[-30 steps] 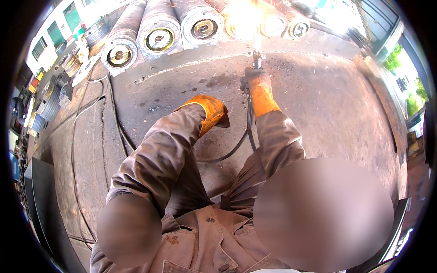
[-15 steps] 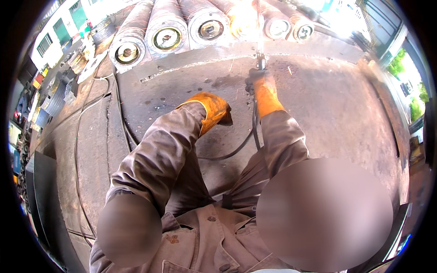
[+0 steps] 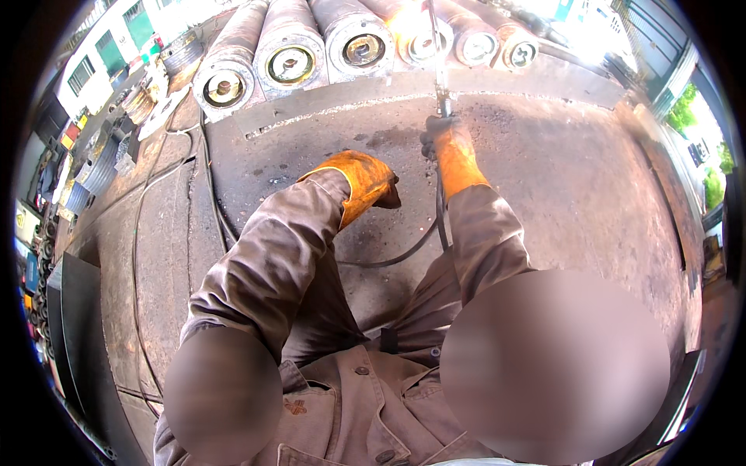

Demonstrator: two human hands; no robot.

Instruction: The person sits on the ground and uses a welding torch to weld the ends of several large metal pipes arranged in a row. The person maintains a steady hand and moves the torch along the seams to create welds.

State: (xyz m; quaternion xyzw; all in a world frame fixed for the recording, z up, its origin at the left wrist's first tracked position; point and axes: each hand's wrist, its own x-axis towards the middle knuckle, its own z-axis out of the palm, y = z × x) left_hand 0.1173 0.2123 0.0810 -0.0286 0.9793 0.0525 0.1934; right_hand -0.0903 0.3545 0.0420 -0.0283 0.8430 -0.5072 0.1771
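My right hand, in an orange and dark work glove, is closed around the handle of a torch with a long, thin metal tube. The tube points away from me, over a row of thick rollers. Bright orange light falls on the fourth roller from the left, beside the tube. A dark hose runs down from the handle and curves left between my legs. Left of it, my left hand hangs above the ground in a matching glove. Its fingers, partly hidden by the cuff, look curled, with nothing visible in them.
A flat metal strip lies in front of the rollers. Hoses cross the ground on the left. Ribbed metal drums and scrap stand at the far left. A rusty metal edge borders the right side.
The glare on the fourth roller has shrunk, so its ring-shaped end now shows. My view has shifted slightly. Both hands keep nearly the same places, the right still around the torch.
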